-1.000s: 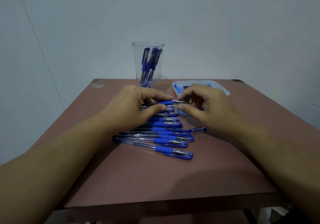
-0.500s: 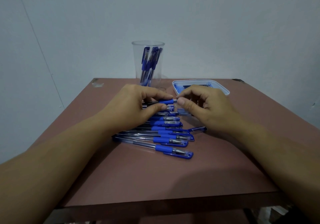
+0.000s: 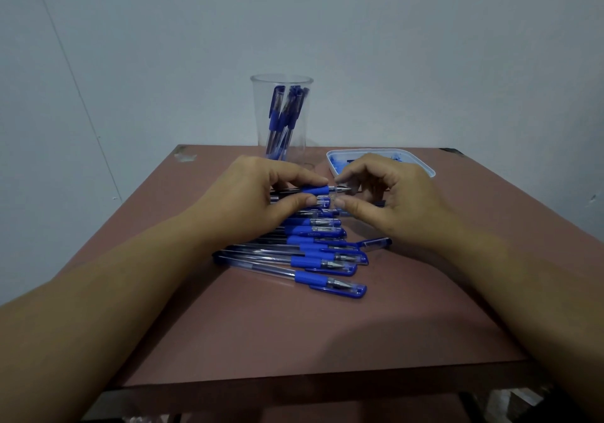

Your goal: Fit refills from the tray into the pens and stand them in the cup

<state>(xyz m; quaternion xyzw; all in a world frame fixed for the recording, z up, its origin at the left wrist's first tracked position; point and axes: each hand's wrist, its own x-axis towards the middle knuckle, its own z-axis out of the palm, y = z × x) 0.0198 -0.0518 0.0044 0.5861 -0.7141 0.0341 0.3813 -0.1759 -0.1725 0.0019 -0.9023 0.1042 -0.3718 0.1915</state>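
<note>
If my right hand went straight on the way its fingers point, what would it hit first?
Probably the metal tip of the pen your left hand holds. Your right hand flanks it with thumb and forefinger; whether they touch is unclear.

Forearms (image 3: 114, 292), left grip (image 3: 261, 200) and right grip (image 3: 392, 200) are bare, thumbnails (image 3: 310, 199) short.

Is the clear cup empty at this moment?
No, several blue pens stand inside the clear cup.

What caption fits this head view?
Left hand holds a pen, right fingers at its tip; cup and tray behind.
</note>
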